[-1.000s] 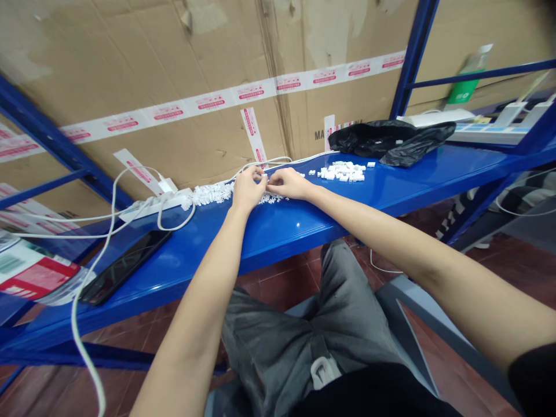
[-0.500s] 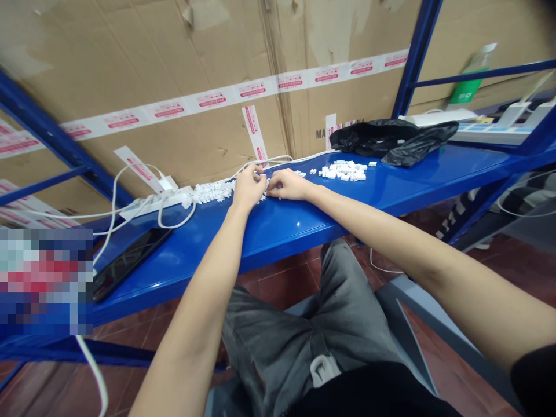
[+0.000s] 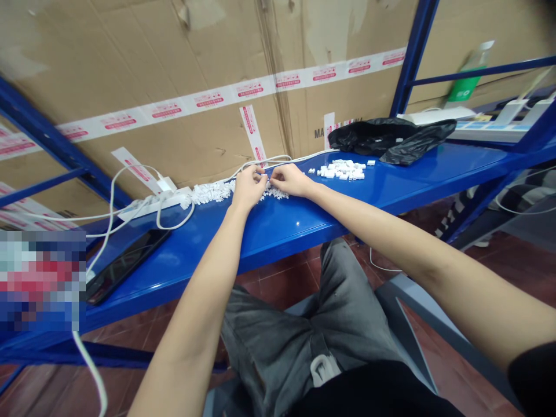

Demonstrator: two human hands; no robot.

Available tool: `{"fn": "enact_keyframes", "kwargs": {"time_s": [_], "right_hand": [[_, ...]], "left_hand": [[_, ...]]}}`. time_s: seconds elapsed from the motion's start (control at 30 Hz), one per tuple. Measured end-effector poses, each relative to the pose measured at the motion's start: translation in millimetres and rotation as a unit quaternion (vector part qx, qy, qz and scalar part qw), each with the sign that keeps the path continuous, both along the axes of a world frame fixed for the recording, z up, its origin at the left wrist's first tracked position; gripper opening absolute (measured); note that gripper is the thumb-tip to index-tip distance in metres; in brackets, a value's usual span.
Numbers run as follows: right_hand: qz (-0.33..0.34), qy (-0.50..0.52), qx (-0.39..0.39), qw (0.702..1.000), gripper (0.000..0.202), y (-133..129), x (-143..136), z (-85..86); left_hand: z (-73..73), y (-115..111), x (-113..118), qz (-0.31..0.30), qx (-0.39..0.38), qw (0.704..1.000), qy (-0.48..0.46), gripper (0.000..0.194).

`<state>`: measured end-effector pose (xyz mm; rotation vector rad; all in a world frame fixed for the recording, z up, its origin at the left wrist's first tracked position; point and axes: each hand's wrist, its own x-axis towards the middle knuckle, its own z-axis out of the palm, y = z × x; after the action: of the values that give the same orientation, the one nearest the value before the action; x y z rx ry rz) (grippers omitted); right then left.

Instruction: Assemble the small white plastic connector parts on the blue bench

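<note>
Two bare hands, head view, over the blue metal shelf (image 3: 278, 231). My left hand (image 3: 249, 186): grip nearly closed, thumb and finger on a small white piece (image 3: 264, 176). My right hand (image 3: 292, 180): fingertips drawn in just beside it; hold too small to tell. White pile (image 3: 212, 192) to the left; white blocks (image 3: 343, 169) to the right, near a black plastic bag (image 3: 386, 139).

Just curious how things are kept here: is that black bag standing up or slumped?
Slumped: the black bag lies low and crumpled on the blue shelf.
</note>
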<state>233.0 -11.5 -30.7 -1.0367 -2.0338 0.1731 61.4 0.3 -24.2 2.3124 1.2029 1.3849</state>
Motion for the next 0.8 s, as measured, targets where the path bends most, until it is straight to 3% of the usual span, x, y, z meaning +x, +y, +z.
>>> {"fn": "enact_keyframes", "kwargs": {"time_s": [0.23,0.5,0.8], "right_hand": [[-0.023,0.024,0.008,0.999,0.011,4.7,1.4,-2.3],[-0.004,0.05,-0.004,0.999,0.015,5.4,2.3,-2.8],[0.046,0.183,-0.129,0.974,0.016,4.6,-2.2,0.7]], "left_hand": [[2.3,-6.8,4.4,-0.037,-0.005,0.999,0.005,0.008],[0.9,-4.2,3.5,-0.047,0.001,0.999,-0.005,0.007],[0.8,-1.9,2.0,-0.035,0.017,0.999,-0.011,0.008]]}}
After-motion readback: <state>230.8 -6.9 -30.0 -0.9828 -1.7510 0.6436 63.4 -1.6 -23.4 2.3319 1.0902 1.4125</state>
